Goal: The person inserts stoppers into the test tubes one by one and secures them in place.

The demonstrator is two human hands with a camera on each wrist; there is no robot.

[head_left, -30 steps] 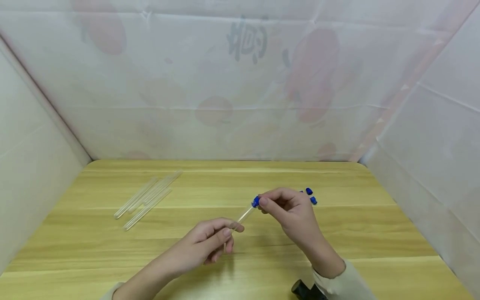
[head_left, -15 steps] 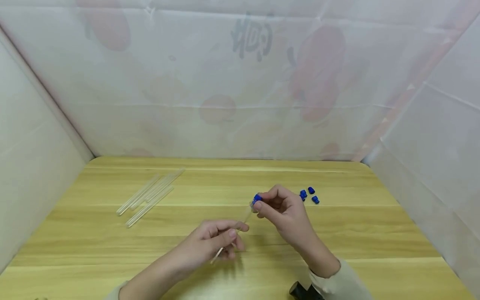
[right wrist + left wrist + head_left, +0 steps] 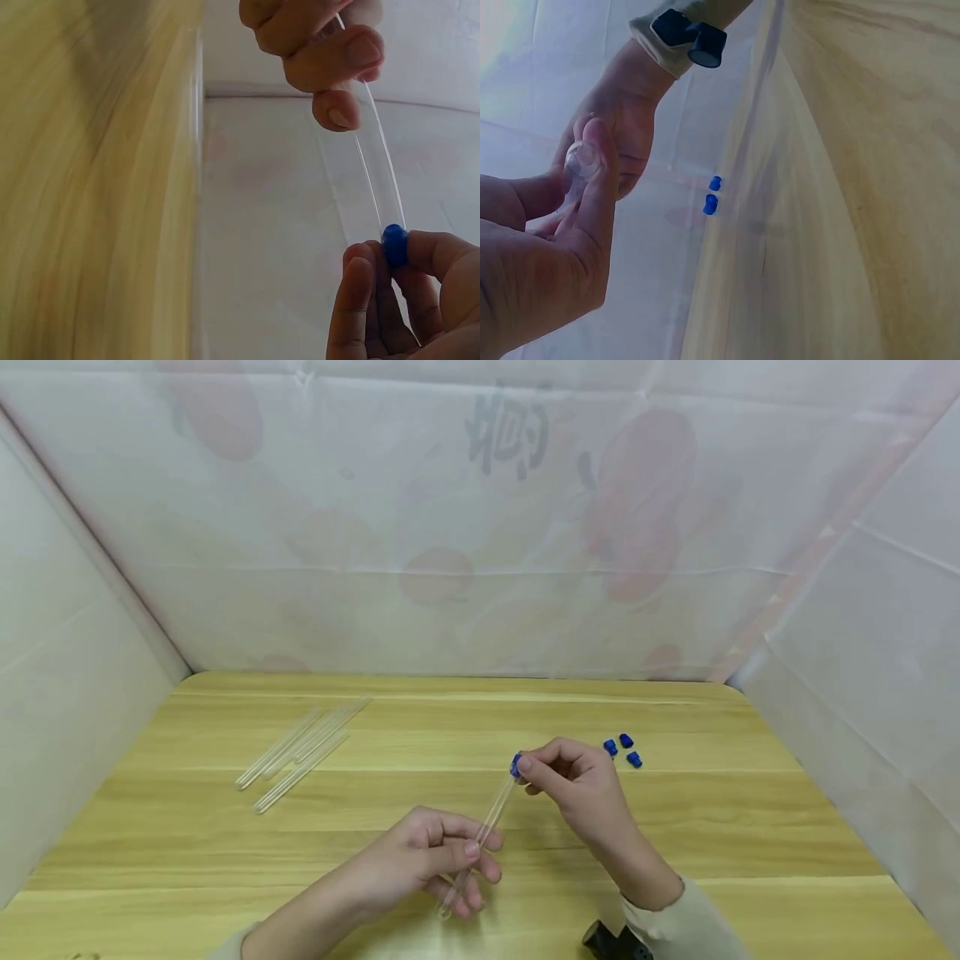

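Observation:
A clear test tube [image 3: 483, 835] slants over the wooden table [image 3: 675, 827], its rounded bottom toward me. My left hand [image 3: 431, 856] grips its lower half between thumb and fingers. My right hand [image 3: 570, 781] pinches a blue cap [image 3: 515, 766] at the tube's upper mouth. In the right wrist view the tube [image 3: 367, 169] runs from the left hand [image 3: 322, 52] down to the blue cap [image 3: 394, 245] between the right fingertips [image 3: 360, 274]. The left wrist view shows the tube's round end [image 3: 581, 159] inside the left fingers [image 3: 592, 202].
Several bare test tubes [image 3: 300, 753] lie together at the table's far left. Three loose blue caps [image 3: 624, 748] sit just right of my right hand; two of these caps [image 3: 712, 193] show in the left wrist view. White sheeting walls the table on three sides.
The left hand has slid toward me and lower with the tube, so more of the tube now shows between the hands. The right hand stays pinching the blue cap at its mouth.

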